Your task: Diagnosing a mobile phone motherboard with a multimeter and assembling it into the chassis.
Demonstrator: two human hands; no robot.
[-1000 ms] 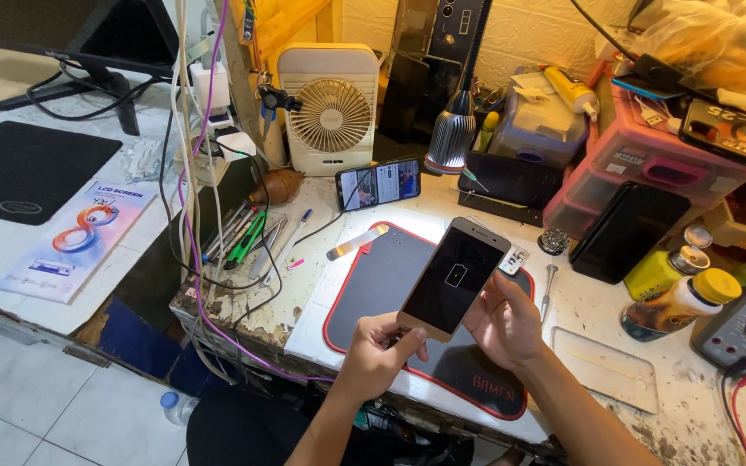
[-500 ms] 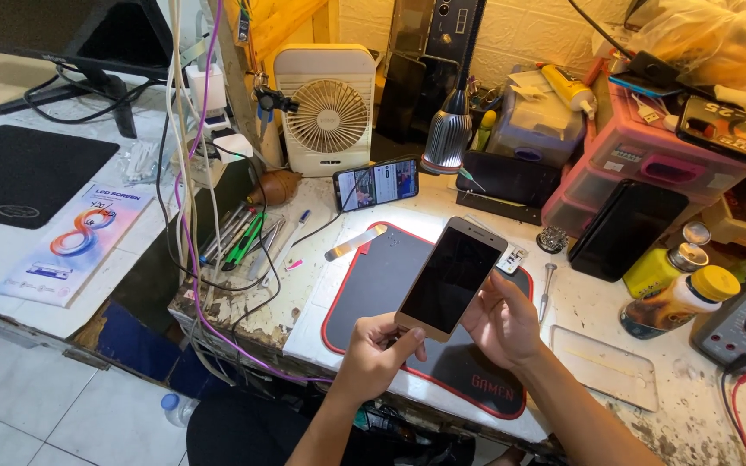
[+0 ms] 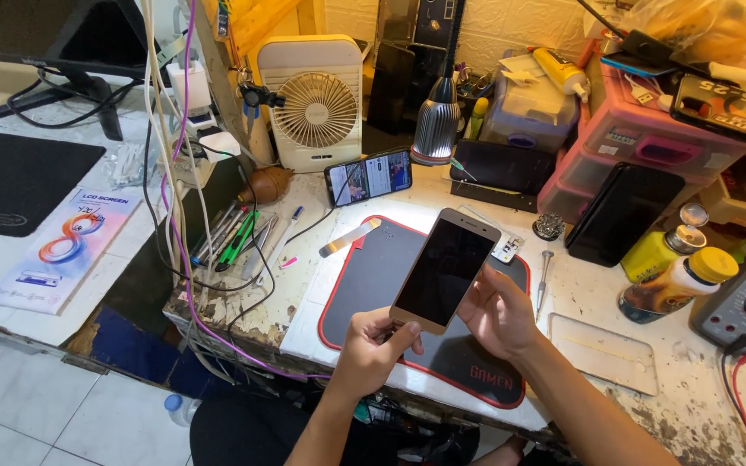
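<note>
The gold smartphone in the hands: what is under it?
Under the gold smartphone lies the black red-edged mat. The right hand supports its back; the back is hidden.

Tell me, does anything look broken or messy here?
The bench is chipped and stained, and cables dangle tangled off its left edge. The phone in both hands looks whole, its screen dark.

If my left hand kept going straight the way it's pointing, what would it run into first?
Likely the gold phone: the left hand points up and right, thumb already at its bottom edge. Beyond it lies the black mat.
</note>
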